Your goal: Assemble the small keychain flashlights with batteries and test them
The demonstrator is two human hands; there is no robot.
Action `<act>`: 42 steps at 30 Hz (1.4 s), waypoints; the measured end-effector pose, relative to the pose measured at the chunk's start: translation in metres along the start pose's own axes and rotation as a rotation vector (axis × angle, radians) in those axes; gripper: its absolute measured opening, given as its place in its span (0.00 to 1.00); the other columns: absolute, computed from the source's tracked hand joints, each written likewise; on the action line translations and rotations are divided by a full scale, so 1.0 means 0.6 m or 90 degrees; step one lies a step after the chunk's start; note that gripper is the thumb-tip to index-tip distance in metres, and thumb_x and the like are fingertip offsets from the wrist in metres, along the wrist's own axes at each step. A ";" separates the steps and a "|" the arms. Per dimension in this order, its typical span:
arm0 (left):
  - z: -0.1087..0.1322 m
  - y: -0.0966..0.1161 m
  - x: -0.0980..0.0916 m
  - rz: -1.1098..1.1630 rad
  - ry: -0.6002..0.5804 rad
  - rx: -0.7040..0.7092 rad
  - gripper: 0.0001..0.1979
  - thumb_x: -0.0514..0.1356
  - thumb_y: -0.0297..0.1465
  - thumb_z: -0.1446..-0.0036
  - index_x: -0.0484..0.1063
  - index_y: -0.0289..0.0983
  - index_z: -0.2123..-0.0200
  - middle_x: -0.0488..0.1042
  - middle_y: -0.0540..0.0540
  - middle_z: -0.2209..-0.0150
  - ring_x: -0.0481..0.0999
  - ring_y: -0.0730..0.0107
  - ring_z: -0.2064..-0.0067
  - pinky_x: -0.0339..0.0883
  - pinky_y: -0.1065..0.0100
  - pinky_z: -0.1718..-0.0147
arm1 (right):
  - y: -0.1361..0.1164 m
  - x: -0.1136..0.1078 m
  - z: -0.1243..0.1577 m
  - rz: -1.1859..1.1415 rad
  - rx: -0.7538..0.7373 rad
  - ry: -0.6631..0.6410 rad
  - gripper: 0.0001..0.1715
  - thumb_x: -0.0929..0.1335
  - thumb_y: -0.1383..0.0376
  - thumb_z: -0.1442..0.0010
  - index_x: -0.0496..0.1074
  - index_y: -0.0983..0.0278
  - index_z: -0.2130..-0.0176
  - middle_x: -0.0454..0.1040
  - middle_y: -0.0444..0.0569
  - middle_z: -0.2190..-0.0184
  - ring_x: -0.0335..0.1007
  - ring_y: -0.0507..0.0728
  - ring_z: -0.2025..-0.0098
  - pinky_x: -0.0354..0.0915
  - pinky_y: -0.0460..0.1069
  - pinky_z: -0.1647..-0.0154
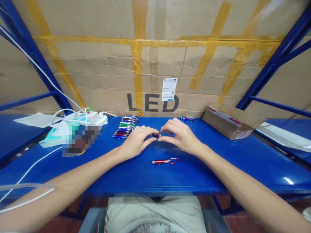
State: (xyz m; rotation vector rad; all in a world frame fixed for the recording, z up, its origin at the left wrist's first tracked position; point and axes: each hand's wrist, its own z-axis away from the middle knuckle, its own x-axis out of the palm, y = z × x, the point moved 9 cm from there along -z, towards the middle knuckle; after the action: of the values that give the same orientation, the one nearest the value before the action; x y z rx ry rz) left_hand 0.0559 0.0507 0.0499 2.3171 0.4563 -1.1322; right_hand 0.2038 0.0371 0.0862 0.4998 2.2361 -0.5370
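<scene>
Closest to the body, lying loose on the blue surface [218, 171], is a red keychain flashlight [163, 161] with its red clip pointing right. It sits just in front of both wrists and neither hand touches it. A bit further in, the left hand [137, 140] and right hand [181, 136] meet in the middle, fingers curled and fingertips pressed together on a small silvery part [159, 134]. It's pinched right between the two hands, just above the surface, and it's too tiny to say what it is exactly. A white cable [29, 171] runs along the near left side. Behind the left hand is a neat row of keychain flashlights [125, 127] in mixed colours, laid side by side. Left of that row sits a white power strip [85, 118]. Behind the right hand, near the back edge, there are a couple of purple flashlights [187, 118], and an open cardboard box [230, 121] off to the right. At the very back, a taped cardboard wall [97, 64] printed with "LED" carries a white label [169, 89].
</scene>
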 end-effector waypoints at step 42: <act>-0.003 -0.026 0.007 0.151 0.006 -0.076 0.09 0.63 0.36 0.28 0.76 0.43 0.48 0.83 0.48 0.51 0.81 0.62 0.54 0.70 0.61 0.49 | 0.074 0.054 0.028 0.053 0.163 -0.240 0.06 0.65 0.64 0.23 0.66 0.60 0.58 0.76 0.52 0.58 0.67 0.63 0.56 0.61 0.54 0.55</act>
State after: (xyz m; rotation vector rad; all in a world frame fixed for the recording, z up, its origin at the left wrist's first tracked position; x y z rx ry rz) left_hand 0.0516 0.0647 0.0423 2.2050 0.2369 -0.9531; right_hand 0.2156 0.0711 0.0416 0.5666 1.7901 -0.8081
